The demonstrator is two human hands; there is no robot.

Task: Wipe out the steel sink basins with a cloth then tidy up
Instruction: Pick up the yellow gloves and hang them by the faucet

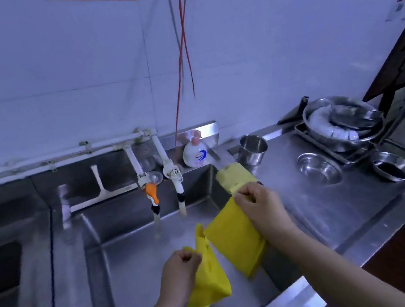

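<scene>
Yellow cloth (235, 237) was found held above the middle sink basin (159, 259), stretched between both hands. The left hand (180, 264) had its fingers curled tight round one bunched end, which hung down over the near part of the basin. The right hand (254, 202) pinched the other end, fingers closed on the fabric, above the basin's right wall where it meets the bench (336, 212). A further fold of the same yellow material lay on the bench edge at the basin's back right corner, just in front of a steel cup (252, 149); whether it was a separate cloth could not be determined.

Two taps (164, 185) hung over the back of the basin, with a soap dispenser (195, 154) on the ledge beside them. A second basin (0, 267) lay well apart at the left. Steel bowls (321, 171) and a stacked tray of pans (341, 124) occupied the right end of the bench.

Assessment: the cloth was being opened out or refolded, so the work appeared to be at the preparation or tidying stage, not active wiping; the basin showed no cloth contact. The next move would call for gathering the cloth into one hand and either pressing it flat to the basin floor or laying it neatly on the bench.
</scene>
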